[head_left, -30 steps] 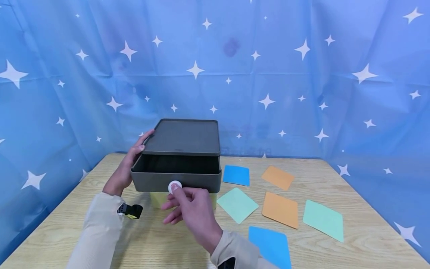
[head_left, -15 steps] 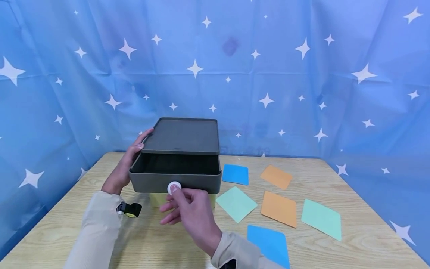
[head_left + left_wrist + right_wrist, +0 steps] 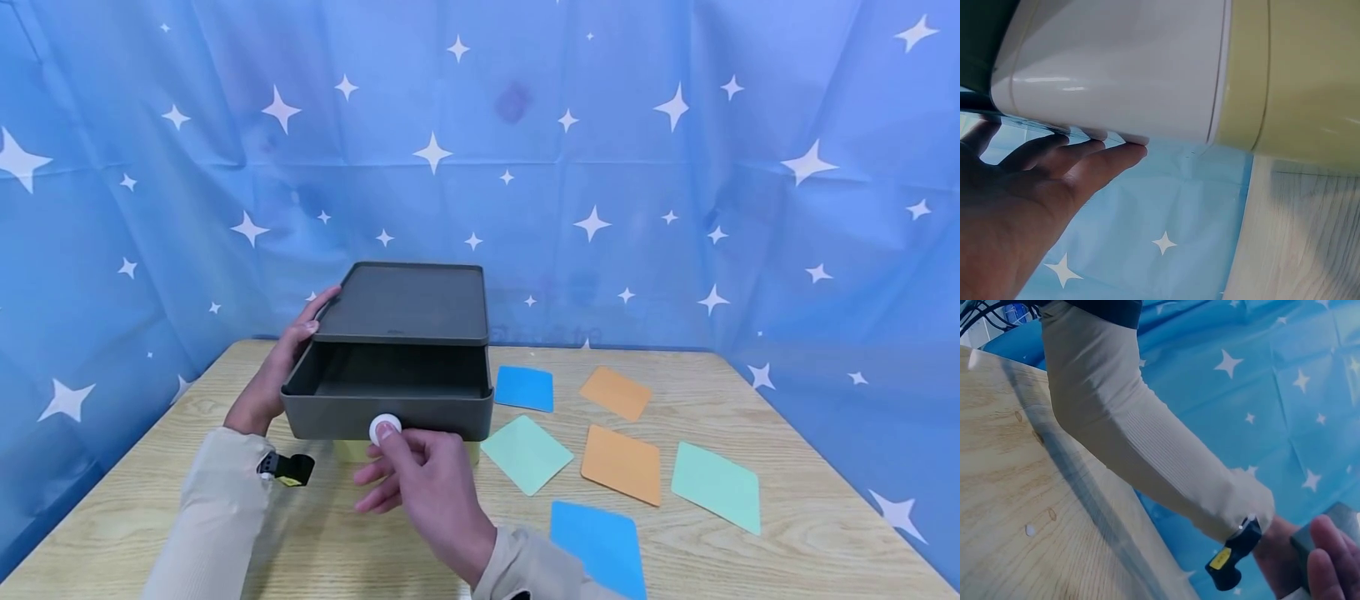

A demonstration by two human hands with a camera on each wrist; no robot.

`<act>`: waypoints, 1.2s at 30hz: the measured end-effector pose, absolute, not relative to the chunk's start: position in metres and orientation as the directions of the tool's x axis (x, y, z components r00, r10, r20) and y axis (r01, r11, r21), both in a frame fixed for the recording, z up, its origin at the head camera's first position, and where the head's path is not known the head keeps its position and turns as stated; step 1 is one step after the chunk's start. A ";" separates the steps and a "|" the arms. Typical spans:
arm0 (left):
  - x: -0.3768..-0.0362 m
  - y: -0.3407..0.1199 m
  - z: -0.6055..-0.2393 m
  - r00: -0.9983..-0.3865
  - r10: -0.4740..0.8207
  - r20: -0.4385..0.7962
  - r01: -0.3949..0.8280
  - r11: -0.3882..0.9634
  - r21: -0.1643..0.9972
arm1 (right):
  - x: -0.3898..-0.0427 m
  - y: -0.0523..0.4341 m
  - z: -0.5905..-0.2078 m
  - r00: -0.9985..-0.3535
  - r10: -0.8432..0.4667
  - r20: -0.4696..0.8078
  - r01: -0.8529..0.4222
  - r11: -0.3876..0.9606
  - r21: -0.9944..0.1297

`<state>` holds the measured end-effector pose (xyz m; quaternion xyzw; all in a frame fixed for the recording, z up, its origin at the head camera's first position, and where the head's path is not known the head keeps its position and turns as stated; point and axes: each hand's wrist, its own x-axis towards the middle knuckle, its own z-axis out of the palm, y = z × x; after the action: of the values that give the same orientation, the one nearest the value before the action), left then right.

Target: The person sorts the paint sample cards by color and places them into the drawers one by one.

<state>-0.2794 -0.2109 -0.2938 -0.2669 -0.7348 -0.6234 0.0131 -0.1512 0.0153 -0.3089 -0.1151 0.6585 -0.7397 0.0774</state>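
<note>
A small drawer cabinet has a dark grey top (image 3: 408, 304), with a white side wall (image 3: 1116, 69) and a yellow-green lower part (image 3: 1310, 75) in the left wrist view. Its dark grey drawer (image 3: 322, 415) is pulled partly out, and no contents show inside. My right hand (image 3: 438, 483) pinches the round white knob (image 3: 382, 423) on the drawer front, thumb on its face. Along the cabinet's left side my left hand (image 3: 277, 371) rests with fingers extended; their fingertips (image 3: 1135, 150) touch the white wall.
Flat cards lie on the wooden table (image 3: 787, 567) right of the cabinet: blue cards (image 3: 525, 388) (image 3: 600, 542), orange cards (image 3: 617, 392) (image 3: 622, 464) and mint-green cards (image 3: 528, 454) (image 3: 716, 486). A blue star-patterned curtain (image 3: 637, 167) hangs behind.
The drawer has slid a little farther out toward me, with my right hand still pinching its knob. My left hand has stayed on the cabinet's side.
</note>
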 end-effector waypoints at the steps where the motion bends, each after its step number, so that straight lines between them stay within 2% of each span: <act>1: -0.279 -0.211 -0.294 -0.857 0.375 0.354 0.411 0.081 0.908 | -0.151 0.015 -0.309 -0.961 -0.266 0.069 -0.037 -0.121 -0.992; 36: -0.281 -0.209 -0.293 -0.865 0.360 0.351 0.405 0.086 0.910 | -0.130 0.021 -0.312 -0.943 -0.330 0.041 0.007 -0.143 -0.990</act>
<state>-0.2808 -0.2090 -0.2928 -0.2595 -0.7367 -0.6242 0.0183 -0.1302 0.0214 -0.3123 -0.1253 0.6447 -0.7456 0.1128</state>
